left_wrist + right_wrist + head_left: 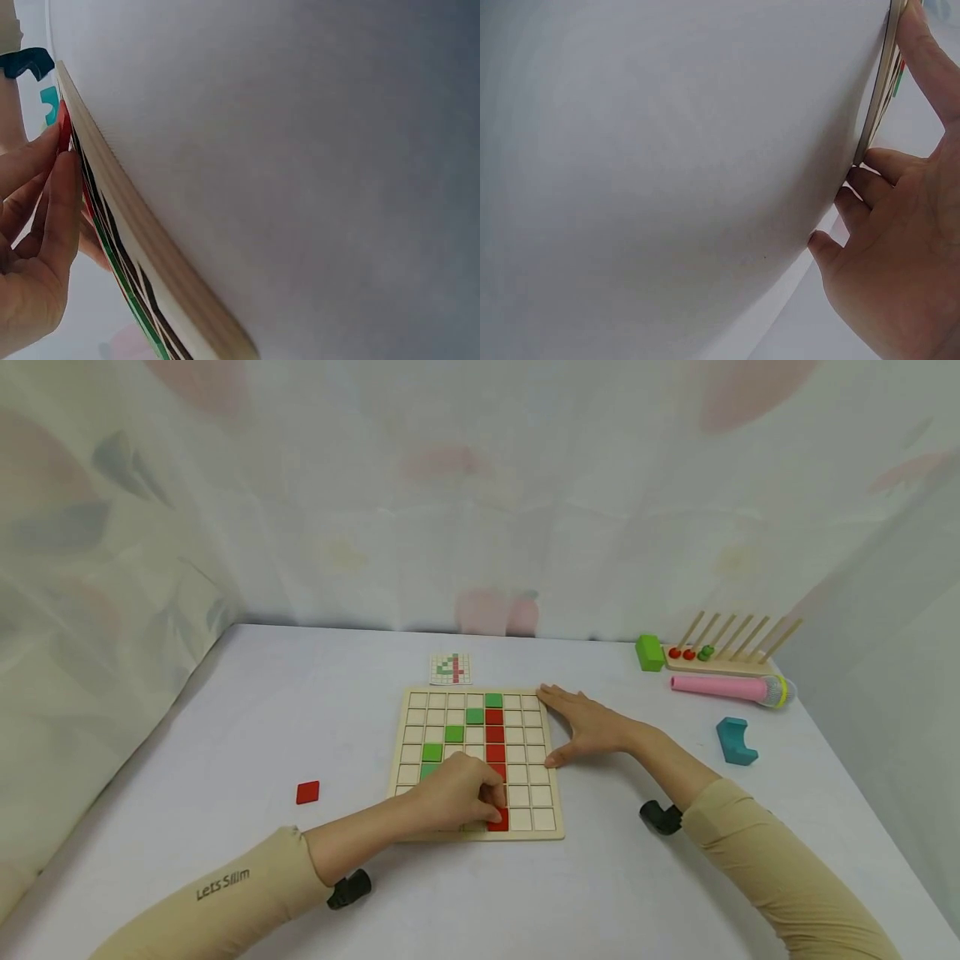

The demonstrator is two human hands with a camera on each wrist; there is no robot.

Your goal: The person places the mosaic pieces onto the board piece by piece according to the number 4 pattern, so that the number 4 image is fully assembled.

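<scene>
A wooden grid board (532, 775) lies flat on the table, with green tiles (453, 733) stepping diagonally and red tiles (495, 734) in one column. Over its lower part, my left hand (453, 793) pinches a red square tile (498, 820) between thumb and fingers at that column's near end. The left wrist view shows this tile (64, 126) tilted against the board. My right hand (592, 727) rests at the board's right edge, thumb and fingers spread along it. Part of the grid is hidden under the left hand.
One loose red tile (307, 792) lies left of the board. A small pattern card (451, 669) sits behind it. On the right are a green block (649, 653), a peg stand (720, 665) with beads, a pink toy microphone (720, 687) and a teal curved block (736, 742).
</scene>
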